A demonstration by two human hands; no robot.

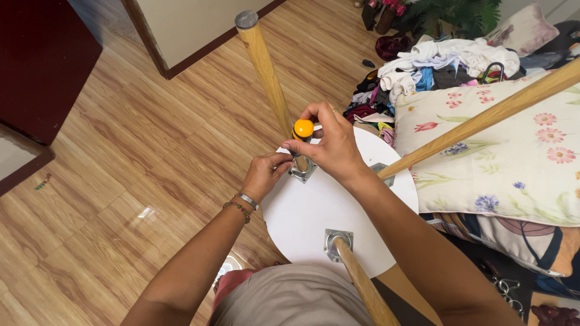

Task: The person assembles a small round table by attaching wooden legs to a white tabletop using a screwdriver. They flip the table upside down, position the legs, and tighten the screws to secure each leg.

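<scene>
A round white tabletop (314, 214) lies upside down in front of me with wooden legs pointing up and outward. My right hand (332, 142) grips a screwdriver with an orange-topped handle (303, 128), held upright over a metal mounting plate (302, 171) at the base of the far wooden leg (264, 67). My left hand (264, 173) rests at that plate's left edge, fingers pinched against it. A second leg (483, 118) slants right from another plate (380, 171). A third leg (362, 287) rises toward me from a plate (337, 242).
A floral cushion (501, 157) lies right of the tabletop. A pile of clothes (423, 66) sits behind it near a potted plant (459, 13). Wooden floor (145, 151) spreads to the left, with a dark red cabinet (42, 60) at the far left.
</scene>
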